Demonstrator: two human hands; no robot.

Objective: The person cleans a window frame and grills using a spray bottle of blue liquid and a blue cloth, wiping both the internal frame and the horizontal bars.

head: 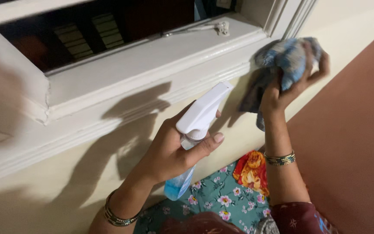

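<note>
Your left hand (pixel 174 149) is clenched around the neck of a spray bottle (pixel 194 138), fingers (pixel 206 145) wrapped just under the white trigger head, whose nozzle points up and to the right toward the wall. The bottle's clear body, with blue liquid in it, hangs down below your palm, tilted, over the flowered cloth beneath. Your right hand (pixel 288 84) is raised higher and to the right, grasping a bunched blue and white rag (pixel 288 58); its fingers curl around the rag's right side, and a loose end of the cloth hangs down past your wrist. The rag is up against the lower right corner of the white window frame (pixel 152 71), where the sill meets the upright moulding, though whether it presses on the paint cannot be told because the hand is blurred. The two hands are apart, the bottle's nozzle lying between them. Both wrists carry thin metal bangles (pixel 280 158). Behind the sill the window opening is dark, with a small white latch (pixel 221 27) lying on the ledge. Below the frame runs a cream wall (pixel 87 182), with shadows of your hands on it. At the bottom lies teal flowered fabric (pixel 221 199) with an orange and red patch beside it.
</note>
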